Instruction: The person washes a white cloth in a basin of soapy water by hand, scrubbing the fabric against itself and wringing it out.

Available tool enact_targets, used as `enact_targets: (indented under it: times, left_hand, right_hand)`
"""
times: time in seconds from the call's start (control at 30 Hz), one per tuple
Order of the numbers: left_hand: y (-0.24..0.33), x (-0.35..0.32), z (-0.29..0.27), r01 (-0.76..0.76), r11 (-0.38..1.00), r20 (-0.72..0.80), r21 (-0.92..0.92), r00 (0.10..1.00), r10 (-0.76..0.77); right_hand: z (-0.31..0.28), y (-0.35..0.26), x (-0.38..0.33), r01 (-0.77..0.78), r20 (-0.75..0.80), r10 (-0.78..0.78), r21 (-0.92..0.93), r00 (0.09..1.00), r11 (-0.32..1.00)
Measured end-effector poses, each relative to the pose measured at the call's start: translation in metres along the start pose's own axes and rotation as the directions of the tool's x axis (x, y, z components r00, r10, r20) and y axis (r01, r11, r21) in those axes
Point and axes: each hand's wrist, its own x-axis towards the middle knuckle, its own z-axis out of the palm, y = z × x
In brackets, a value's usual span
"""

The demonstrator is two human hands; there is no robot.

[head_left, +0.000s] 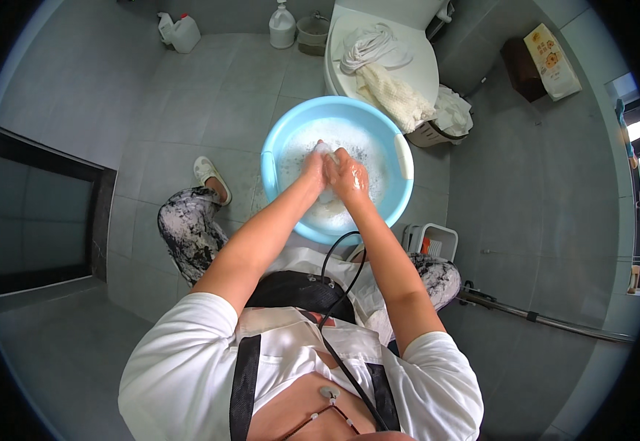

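Observation:
A light blue basin (276,117) in front of me holds foamy water (335,131). Over its middle, my left hand (315,167) and my right hand (350,176) press together, both wet and closed. Between them shows a small white cloth (324,149), soaked and sudsy; its lower part hangs toward the foam beneath the hands. How the cloth is folded, and most of the left fingers, cannot be made out. A pale grip (404,156) marks the basin's right rim.
Beyond the basin, a white toilet (423,62) bears a white garment (373,48) and a cream knit cloth (397,97). Beside it stands a basket with white cloth (452,112). A pump bottle (282,28) and jug (183,34) stand behind. A black cable (329,312) hangs before me.

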Motion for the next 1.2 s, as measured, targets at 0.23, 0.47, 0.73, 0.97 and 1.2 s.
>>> enact_targets:
  times: [0.23, 0.47, 0.73, 0.97, 1.2]
  left_hand:
    - [0.020, -0.012, -0.003, -0.123, 0.984, 0.001, 0.131, 0.992, 0.124]
    - [0.079, -0.021, -0.017, -0.381, 0.745, 0.320, 0.547, 0.918, 0.235]
    - [0.081, -0.023, -0.013, -0.576, -0.401, 0.691, 0.712, 0.471, 0.549]
    - [0.105, -0.042, 0.019, -0.536, -0.070, 0.477, 0.841, 0.674, 0.564]
    - [0.156, -0.112, 0.086, -0.644, 0.695, 0.480, 0.320, 0.742, 0.467]
  right_hand:
    - [0.006, 0.053, 0.020, -0.103, -0.217, 0.180, 0.323, 0.959, 0.941]
    - [-0.056, 0.106, 0.026, -0.256, 0.134, 0.261, 0.819, 0.956, 0.514]
    - [-0.073, 0.087, 0.024, -0.059, -0.021, 0.063, 0.151, 0.998, 0.987]
    - [-0.093, 0.055, 0.026, -0.019, -0.209, 0.071, 0.240, 0.975, 0.971]
    - [-0.161, -0.029, 0.017, 0.203, -0.285, -0.004, 0.670, 0.958, 0.714]
